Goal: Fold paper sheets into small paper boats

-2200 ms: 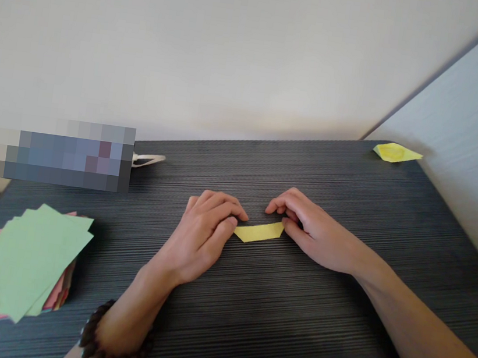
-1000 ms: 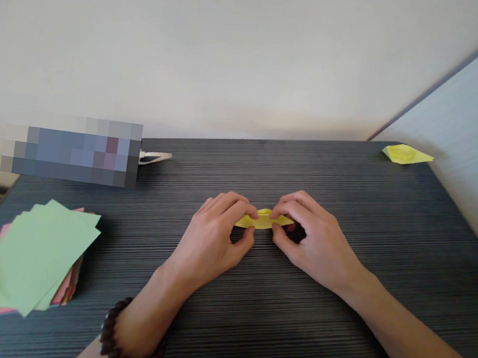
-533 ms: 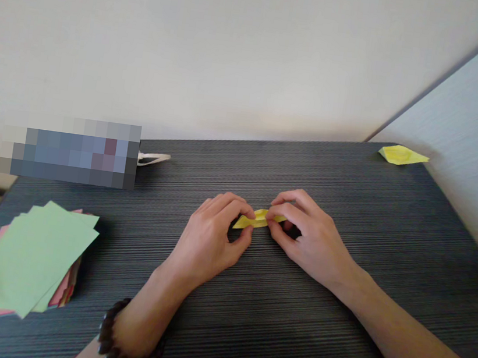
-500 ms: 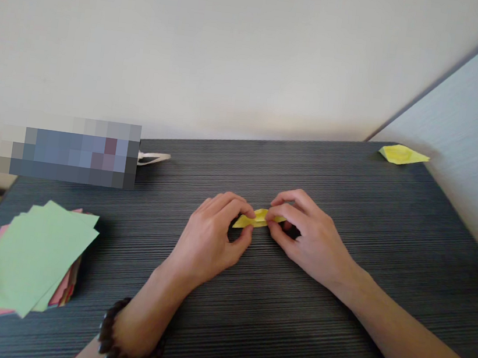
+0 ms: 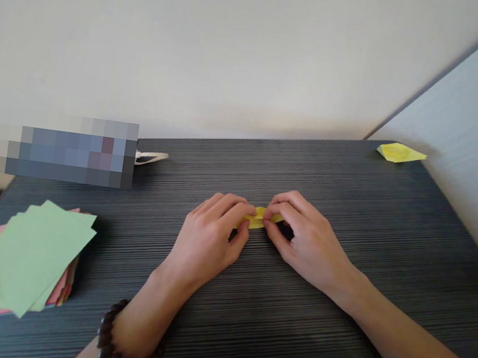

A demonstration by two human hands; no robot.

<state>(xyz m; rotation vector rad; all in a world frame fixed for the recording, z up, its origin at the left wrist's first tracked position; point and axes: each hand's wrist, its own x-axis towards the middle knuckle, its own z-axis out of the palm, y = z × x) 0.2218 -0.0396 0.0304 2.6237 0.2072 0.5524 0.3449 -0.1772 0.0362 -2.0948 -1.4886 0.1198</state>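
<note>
A small folded yellow paper (image 5: 257, 221) lies between my two hands in the middle of the dark table. My left hand (image 5: 211, 237) pinches its left end between thumb and forefinger; a beaded bracelet circles that wrist. On the other side, my right hand (image 5: 305, 232) grips the paper's right part with its thumb and fingertips. The fingers hide both ends of the paper. Another folded yellow paper piece (image 5: 401, 153), pointed at its right end, sits at the table's far right corner.
On the left of the table (image 5: 210, 328) lies an untidy stack of paper sheets (image 5: 30, 257), light green on top with pink below. Behind it is a blurred-out object (image 5: 70, 151) with a pale loop (image 5: 152, 158) at its right. A wall (image 5: 239, 44) rises behind the table.
My left thumb and forefinger have closed in on the paper's left end, covering its tip. My right hand has stayed on the paper with only a slight shift.
</note>
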